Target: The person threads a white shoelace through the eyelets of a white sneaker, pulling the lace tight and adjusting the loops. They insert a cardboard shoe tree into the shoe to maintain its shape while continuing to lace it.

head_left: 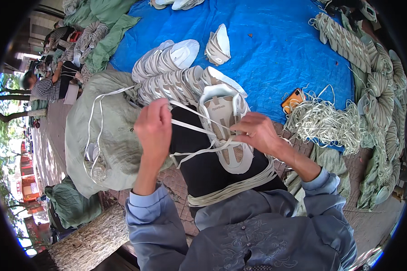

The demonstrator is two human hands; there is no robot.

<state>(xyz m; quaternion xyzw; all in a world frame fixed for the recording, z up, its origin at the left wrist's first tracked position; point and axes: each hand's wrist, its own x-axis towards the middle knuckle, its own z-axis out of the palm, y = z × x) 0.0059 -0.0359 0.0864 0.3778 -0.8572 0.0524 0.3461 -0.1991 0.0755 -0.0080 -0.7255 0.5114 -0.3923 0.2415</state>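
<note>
A white and beige shoe upper point(238, 159) lies across my lap on black cloth, its toe toward me. My left hand point(153, 128) is closed on a white shoelace point(187, 125), which stretches taut from the upper's eyelets to the left. At the upper's right side, my right hand point(256, 132) pinches the lace close to the eyelets. A loose end of lace hangs over the black cloth left of the upper. Another long lace trails from behind my left hand over a pale sack. A bundle of laces point(233, 192) lies across my lap.
Rows of stacked shoe uppers point(167, 86) sit just beyond my lap on a blue tarp point(267, 54). To the right lie a heap of loose laces point(323, 124), an orange case point(293, 100) and more stacked uppers point(343, 43). A pale sack point(117, 149) bulges at left; a person sits farther off.
</note>
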